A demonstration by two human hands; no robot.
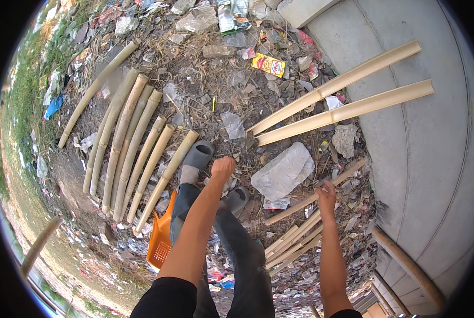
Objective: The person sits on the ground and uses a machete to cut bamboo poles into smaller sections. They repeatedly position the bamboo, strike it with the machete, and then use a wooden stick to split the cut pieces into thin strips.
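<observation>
My left hand (223,168) is closed in a fist above the ground between my two grey clogs (198,153). Whatever it holds, if anything, is hidden. My right hand (326,195) is curled with its fingers closed around a split bamboo strip (292,209), which slants up to the right past the hand. Just ahead and to the left of that hand lies a large pale stone block (283,170). Below the strip, several more bamboo strips (294,238) lie side by side. Two long split bamboo halves (348,108) rest farther off, hollow side up, with their far ends on the concrete.
Several whole bamboo poles (125,138) lie in a row at the left. An orange plastic chair (160,238) stands beside my leg. A grey concrete wall (427,143) runs along the right, with a pole (409,265) against it. Litter, stones and a yellow packet (268,64) cover the ground.
</observation>
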